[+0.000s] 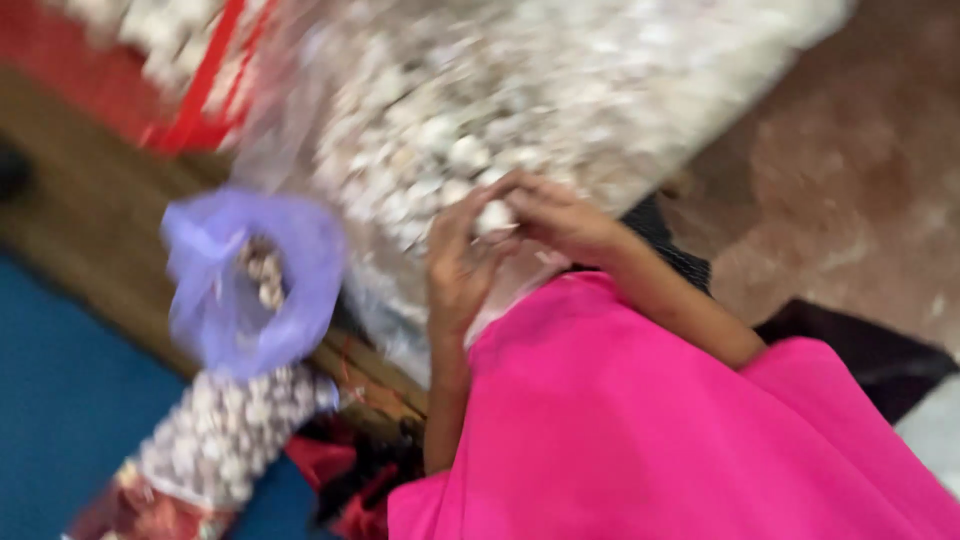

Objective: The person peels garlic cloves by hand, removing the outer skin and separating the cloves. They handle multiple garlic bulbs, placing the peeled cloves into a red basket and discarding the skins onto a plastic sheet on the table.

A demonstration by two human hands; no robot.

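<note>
The view is blurred by motion. My left hand (pixel 458 262) and my right hand (pixel 562 218) meet in front of me over pink cloth (pixel 640 420), and together they pinch a small white garlic bulb (pixel 494 215). Behind them lies a big heap of white garlic (pixel 480 110) on clear plastic sheeting. A purple plastic bag (pixel 250 280) with a few pieces inside stands open to the left of my left hand.
A second clear bag of peeled cloves (pixel 232 430) lies below the purple bag. A red crate (pixel 130 70) with more garlic is at the top left. Blue mat (pixel 60 400) at left, brown floor (pixel 860 170) at right.
</note>
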